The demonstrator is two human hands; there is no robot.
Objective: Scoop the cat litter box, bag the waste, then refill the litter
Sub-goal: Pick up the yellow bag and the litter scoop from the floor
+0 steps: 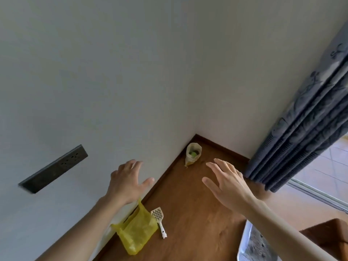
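The litter box (253, 245) sits on the wooden floor (197, 200) at the lower right, cut off by the frame edge and partly hidden by the right forearm; grey litter shows inside its white rim. A brown piece of furniture (327, 234) stands just beyond it.

Along the left wall's skirting lies the yellow bag (135, 230), and the white scoop (159, 219) lies touching or just beside its right edge. The scoop's long axis runs away from the viewer: handle end near, slotted head far.

Both hands hover above the floor, fingers spread and straight, holding nothing. The left hand (128, 183) is directly above the bag and scoop and is the nearer hand; the scoop lies below and slightly right of it. The right hand (227, 185) is well apart from both.

The refill bag (193, 153) stands open in the far floor corner. A curtain (305, 119) hangs at right.
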